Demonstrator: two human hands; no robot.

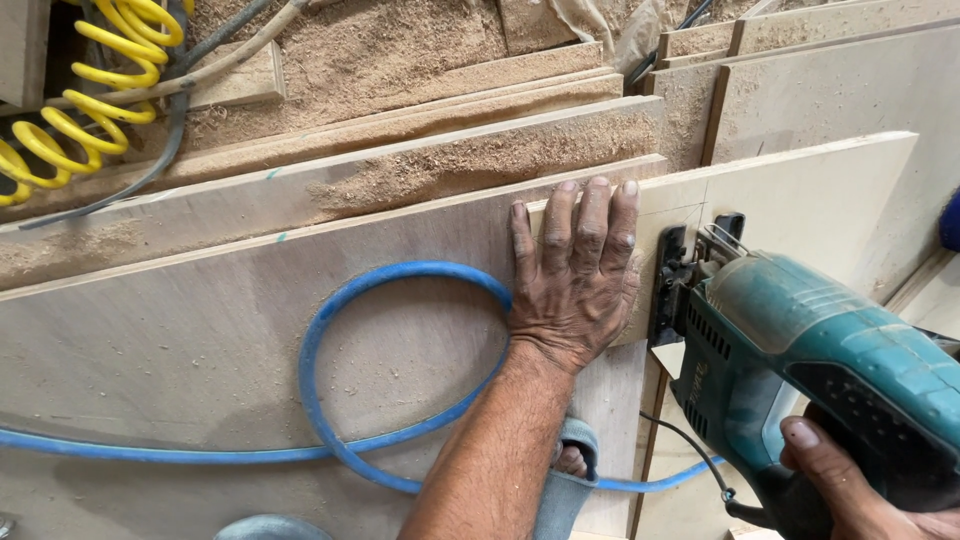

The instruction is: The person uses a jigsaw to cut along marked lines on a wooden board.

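My left hand (575,275) lies flat, fingers together, pressing down on a pale plywood board (250,330) near its right end. My right hand (850,485) grips the handle of a teal and black jigsaw (800,350) at the lower right. The saw's black base plate rests on the light panel (800,190) just right of my left hand, at the board's edge. The blade itself is hidden under the tool. A blue hose (340,310) loops across the board under my left wrist.
More boards covered in sawdust (480,160) are stacked beyond the plywood. A coiled yellow air hose (75,110) hangs at the top left beside grey cables. A sandalled foot (570,465) shows below my left forearm. A thin black cord (690,450) runs from the saw.
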